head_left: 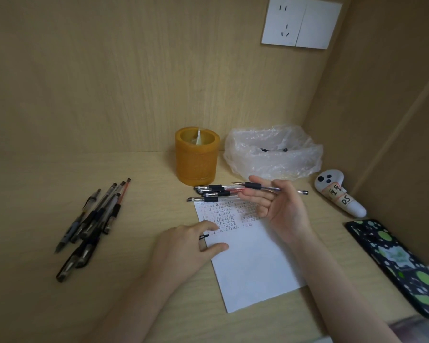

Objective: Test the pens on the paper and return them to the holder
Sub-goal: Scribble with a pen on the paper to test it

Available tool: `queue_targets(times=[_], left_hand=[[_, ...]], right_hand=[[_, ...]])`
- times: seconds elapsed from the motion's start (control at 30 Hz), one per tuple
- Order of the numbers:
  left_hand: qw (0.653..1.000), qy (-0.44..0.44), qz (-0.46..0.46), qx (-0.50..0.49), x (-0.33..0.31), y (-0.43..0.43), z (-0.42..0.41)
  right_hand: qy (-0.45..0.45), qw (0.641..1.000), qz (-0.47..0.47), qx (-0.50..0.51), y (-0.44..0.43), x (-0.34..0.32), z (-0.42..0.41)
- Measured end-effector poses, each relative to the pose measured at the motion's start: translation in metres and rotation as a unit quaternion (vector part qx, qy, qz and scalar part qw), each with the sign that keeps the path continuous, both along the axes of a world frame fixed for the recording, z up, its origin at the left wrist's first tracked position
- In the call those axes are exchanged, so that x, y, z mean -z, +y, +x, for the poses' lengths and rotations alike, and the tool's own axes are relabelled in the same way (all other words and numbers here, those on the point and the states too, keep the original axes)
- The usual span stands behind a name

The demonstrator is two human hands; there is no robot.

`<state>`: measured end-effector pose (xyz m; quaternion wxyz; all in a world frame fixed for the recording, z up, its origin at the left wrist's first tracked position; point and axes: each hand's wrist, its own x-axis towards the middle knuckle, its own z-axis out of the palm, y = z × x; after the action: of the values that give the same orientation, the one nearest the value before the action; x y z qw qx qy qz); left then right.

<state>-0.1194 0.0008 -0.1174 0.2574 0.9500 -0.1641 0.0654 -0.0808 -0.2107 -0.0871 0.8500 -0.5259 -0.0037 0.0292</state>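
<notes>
Right hand (281, 206) pinches pen (253, 186); left hand (183, 243) touches paper (253, 266).

The holder (197, 157) stood open-topped at the back, a row of pens (213, 193) lying just before it and a plastic bag (273, 152) close on its right — bare counter (139, 174) lay between it and the pen pile (94, 224) at my left.

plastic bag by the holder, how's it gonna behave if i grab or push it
The plastic bag looks thin and crumpled, so it would probably flop and collapse rather than keep shape. It seems light, likely sliding or crumpling under a push. The pen lying inside may shift or spill out.
</notes>
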Motion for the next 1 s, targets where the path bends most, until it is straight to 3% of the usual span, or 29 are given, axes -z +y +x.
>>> queue_targets(times=[0.13,0.33,0.6,1.0], left_hand=[[1.0,0.004,0.004,-0.003,0.001,0.0,0.001],[1.0,0.008,0.002,-0.001,-0.001,0.0,0.0],[1.0,0.007,-0.001,-0.001,-0.002,-0.001,0.0],[1.0,0.008,0.009,-0.006,0.001,0.0,0.0]], right_hand=[[0.013,0.982,-0.17,0.085,-0.001,0.004,0.002],[0.006,0.945,-0.279,0.174,-0.005,0.011,0.0],[-0.006,0.906,-0.341,0.25,-0.001,0.026,-0.002],[-0.019,0.897,-0.361,0.255,0.0,0.03,-0.005]])
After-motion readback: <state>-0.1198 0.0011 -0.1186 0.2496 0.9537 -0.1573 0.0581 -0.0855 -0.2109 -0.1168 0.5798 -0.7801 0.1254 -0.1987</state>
